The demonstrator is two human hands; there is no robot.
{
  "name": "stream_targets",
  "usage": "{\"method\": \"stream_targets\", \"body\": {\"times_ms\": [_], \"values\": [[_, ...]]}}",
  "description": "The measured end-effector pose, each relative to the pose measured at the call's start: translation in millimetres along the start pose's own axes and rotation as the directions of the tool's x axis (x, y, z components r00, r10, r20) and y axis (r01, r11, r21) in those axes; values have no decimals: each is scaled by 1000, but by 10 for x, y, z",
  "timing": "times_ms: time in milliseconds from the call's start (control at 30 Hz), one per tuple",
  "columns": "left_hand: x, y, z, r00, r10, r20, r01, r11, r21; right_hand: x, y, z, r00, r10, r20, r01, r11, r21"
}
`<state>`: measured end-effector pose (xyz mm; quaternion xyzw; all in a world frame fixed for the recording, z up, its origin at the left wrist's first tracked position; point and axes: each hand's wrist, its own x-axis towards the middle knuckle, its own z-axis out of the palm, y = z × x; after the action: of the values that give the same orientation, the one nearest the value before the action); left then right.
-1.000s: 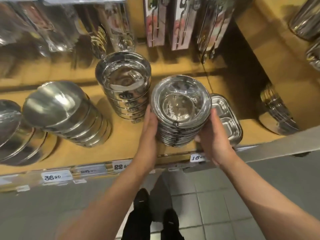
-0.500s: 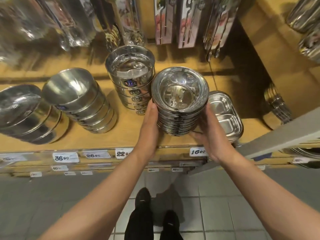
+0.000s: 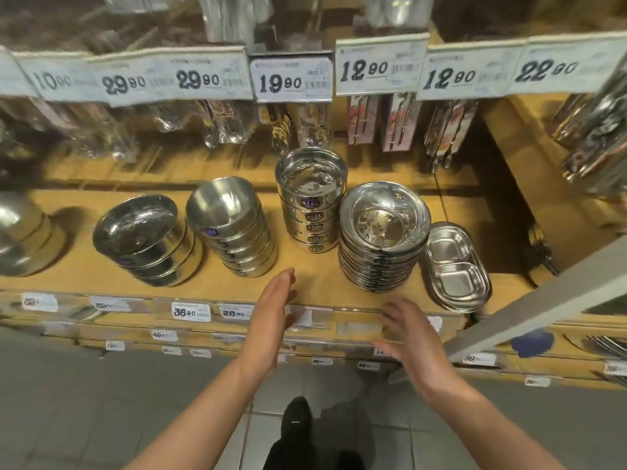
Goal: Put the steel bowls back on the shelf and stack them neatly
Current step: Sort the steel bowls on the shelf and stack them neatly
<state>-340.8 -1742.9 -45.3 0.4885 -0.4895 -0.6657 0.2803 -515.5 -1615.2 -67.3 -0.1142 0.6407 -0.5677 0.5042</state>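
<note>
Single view, head-worn, wide-angle. Looks forward and steeply down from standing height at a wooden shelf (image 3: 315,286) close in front. Lens bends straight lines: the row of price tags (image 3: 291,78) along the upper shelf edge bows across the top of frame. Both forearms enter from the bottom edge, left hand (image 3: 274,307) and right hand (image 3: 403,330) reaching forward over the shelf's front lip. Tiled floor (image 3: 68,401) and a dark shoe (image 3: 296,418) directly below, bottom centre. No second view to compare.

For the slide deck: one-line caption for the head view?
Both hands, left hand and right hand, open, off the stack of steel bowls on the shelf.
</note>
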Motion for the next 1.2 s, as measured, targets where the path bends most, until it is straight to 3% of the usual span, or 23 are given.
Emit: {"method": "stream_targets", "body": {"times_ms": [133, 233, 367, 733, 800, 1000, 1200], "values": [[-312, 134, -405, 998, 34, -46, -34, 999, 12, -237, -95, 337, 992, 82, 96, -75, 995, -69], [-481, 264, -739, 990, 55, -127, -56, 998, -9, -368, -285, 596, 981, 72, 178, -49, 990, -134], [-532, 419, -1145, 965, 16, -263, -54, 989, -136, -411, -526, 933, 972, 66, 224, -25, 983, -182], [-145, 490, -2417, 948, -20, -317, -54, 974, -222, -44, -323, 2256, 974, 113, 194, -56, 959, -278], [8, 518, -2717, 955, -19, -297, -44, 978, -203, 40, -221, 2559, 978, 143, 151, -103, 964, -245], [521, 705, -3423, 987, -28, -155, 13, 995, -101, 180, 39, 3290, 991, 79, 111, -63, 989, -134], [864, 869, -3445, 996, -81, 22, 81, 997, -2, 212, -1, 3608, 999, 51, 7, -51, 999, 1]]}}
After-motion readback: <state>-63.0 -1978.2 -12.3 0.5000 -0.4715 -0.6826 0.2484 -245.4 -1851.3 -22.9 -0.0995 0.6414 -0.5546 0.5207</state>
